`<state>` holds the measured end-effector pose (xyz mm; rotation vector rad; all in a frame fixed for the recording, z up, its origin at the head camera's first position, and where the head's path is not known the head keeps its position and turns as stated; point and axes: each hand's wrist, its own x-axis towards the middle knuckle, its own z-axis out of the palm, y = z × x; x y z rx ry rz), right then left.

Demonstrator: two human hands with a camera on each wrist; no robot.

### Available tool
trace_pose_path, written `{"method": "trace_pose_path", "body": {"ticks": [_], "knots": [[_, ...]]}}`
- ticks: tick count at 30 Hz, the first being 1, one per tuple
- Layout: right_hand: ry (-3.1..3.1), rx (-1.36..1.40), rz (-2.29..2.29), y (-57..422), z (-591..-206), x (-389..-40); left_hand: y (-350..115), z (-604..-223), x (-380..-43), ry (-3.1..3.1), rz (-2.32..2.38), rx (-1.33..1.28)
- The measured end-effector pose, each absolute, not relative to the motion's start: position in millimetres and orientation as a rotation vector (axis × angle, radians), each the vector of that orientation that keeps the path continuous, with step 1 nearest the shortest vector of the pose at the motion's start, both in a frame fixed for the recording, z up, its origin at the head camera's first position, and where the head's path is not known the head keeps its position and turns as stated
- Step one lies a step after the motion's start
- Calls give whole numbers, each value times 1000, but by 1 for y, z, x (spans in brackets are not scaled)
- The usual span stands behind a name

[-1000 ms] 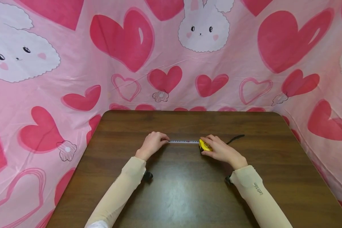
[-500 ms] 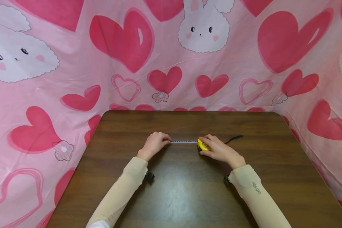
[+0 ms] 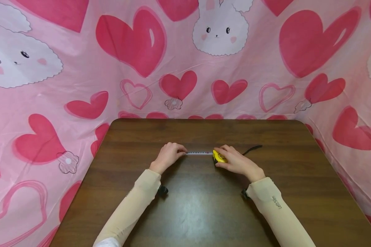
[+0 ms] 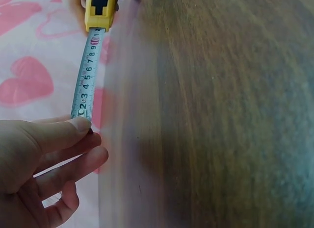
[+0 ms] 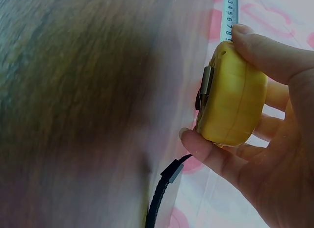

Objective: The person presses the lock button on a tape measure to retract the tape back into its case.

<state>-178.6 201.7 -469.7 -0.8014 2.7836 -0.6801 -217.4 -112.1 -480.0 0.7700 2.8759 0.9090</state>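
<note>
A yellow and black tape measure point(image 3: 219, 156) is held by my right hand point(image 3: 236, 160), with fingers and thumb round its case. Its silver blade point(image 3: 199, 153) is partly drawn out to the left. My left hand point(image 3: 167, 156) pinches the blade's free end between thumb and fingers, hiding the tip. In the left wrist view, numbers along the blade point(image 4: 87, 76) run up to about 12 at the case mouth. The right wrist view shows the case's side with a metal clip point(image 5: 207, 81) and the right thumb beside the blade's exit. A black strap point(image 3: 252, 149) trails from the case.
Both hands are over a brown wooden table point(image 3: 191, 206). Pink cloth point(image 3: 185, 61) printed with hearts and rabbits hangs behind it and along both sides. Black wrist cameras point(image 3: 162, 191) sit under the beige sleeves point(image 3: 130, 206).
My hands have come slightly closer together, left hand moving right and right hand moving left with the tape measure. The exposed blade is shorter than before.
</note>
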Motion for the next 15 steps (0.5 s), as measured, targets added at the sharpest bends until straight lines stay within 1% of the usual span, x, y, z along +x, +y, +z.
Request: {"method": "trace_pose_path", "body": {"ticks": [15], "knots": [[2783, -806, -671, 195, -468, -176, -104, -481, -216, 2895, 888, 836]]}}
